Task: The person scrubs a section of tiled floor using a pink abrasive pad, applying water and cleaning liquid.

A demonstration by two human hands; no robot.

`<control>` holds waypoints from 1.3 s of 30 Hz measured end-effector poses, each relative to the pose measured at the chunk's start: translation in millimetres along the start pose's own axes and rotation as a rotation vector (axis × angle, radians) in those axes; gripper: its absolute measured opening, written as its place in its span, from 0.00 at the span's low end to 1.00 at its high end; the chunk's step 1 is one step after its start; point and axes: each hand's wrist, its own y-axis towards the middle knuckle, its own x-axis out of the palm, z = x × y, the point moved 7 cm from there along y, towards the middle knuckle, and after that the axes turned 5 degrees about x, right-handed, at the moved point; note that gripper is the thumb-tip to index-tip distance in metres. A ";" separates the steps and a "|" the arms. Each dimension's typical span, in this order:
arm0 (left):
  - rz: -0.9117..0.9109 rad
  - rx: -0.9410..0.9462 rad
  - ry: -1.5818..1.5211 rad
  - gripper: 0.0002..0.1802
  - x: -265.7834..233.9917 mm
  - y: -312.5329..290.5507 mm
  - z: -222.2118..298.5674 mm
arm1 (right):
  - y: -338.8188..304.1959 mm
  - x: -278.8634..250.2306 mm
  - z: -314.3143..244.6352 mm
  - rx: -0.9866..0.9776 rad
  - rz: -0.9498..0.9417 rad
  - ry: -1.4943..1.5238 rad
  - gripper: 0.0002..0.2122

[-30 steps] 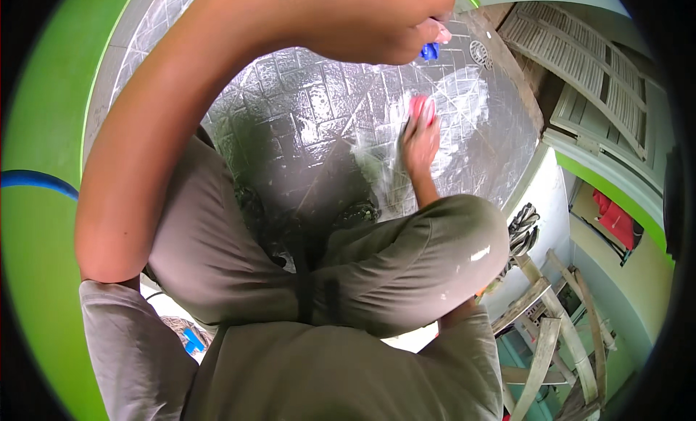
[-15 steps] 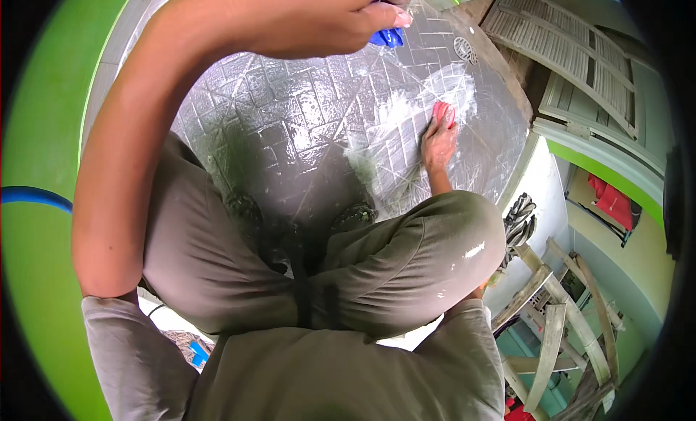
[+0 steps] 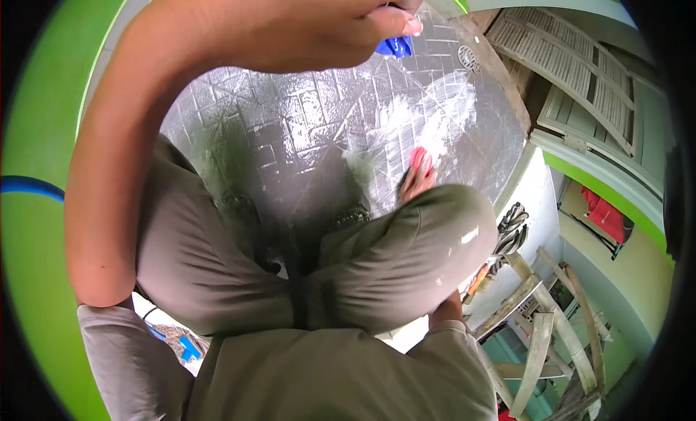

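At the top of the view my left hand (image 3: 395, 18) is closed around a crumpled blue thing (image 3: 395, 47), perhaps plastic or cloth; most of it is hidden behind the hand. My right hand (image 3: 417, 184) presses a rounded pinkish-red thing (image 3: 421, 160), which looks like a sponge or scrubber, against the floor. Grey tiles with a herringbone pattern make up the wet floor (image 3: 304, 116). A white, pasty smear (image 3: 438, 124) spreads over the tiles just beyond the right hand. My right knee covers the wrist and forearm on that side.
A round drain cover (image 3: 468, 58) sits in the floor at the far right. Beyond it leans a louvred white shutter (image 3: 565, 65). Wooden frame pieces (image 3: 536, 348) stand at the lower right, below a red cloth (image 3: 605, 216). A green wall (image 3: 36, 276) with a blue hose (image 3: 32, 187) rises on the left.
My right hand has drawn the red thing toward me and slightly left across the smear. My left hand, still on the blue thing, shows a little lower and farther right.
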 end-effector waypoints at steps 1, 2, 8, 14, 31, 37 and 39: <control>-0.001 0.007 -0.012 0.20 -0.3 3.9 2.7 | -25.7 0.3 8.0 -0.110 0.004 0.006 0.24; -0.035 0.040 -0.060 0.20 -2.8 26.1 12.6 | -71.4 12.0 106.0 0.088 0.101 -0.195 0.23; 0.003 0.054 0.000 0.19 9.9 21.9 -5.3 | 115.2 17.6 -11.9 0.106 -0.084 -0.017 0.24; -0.066 0.020 -0.025 0.18 16.3 31.3 2.8 | 13.9 -3.9 8.6 0.082 -0.039 0.123 0.24; -0.077 0.028 -0.015 0.17 18.9 37.6 3.3 | 139.1 12.5 36.2 0.384 -0.149 -0.043 0.23; -0.208 0.016 -0.197 0.17 12.8 35.0 1.7 | 42.8 11.7 -33.7 0.153 -0.135 0.046 0.26; -0.046 0.099 -0.206 0.17 8.6 30.7 -4.5 | 69.9 16.9 0.1 0.165 -0.156 0.077 0.27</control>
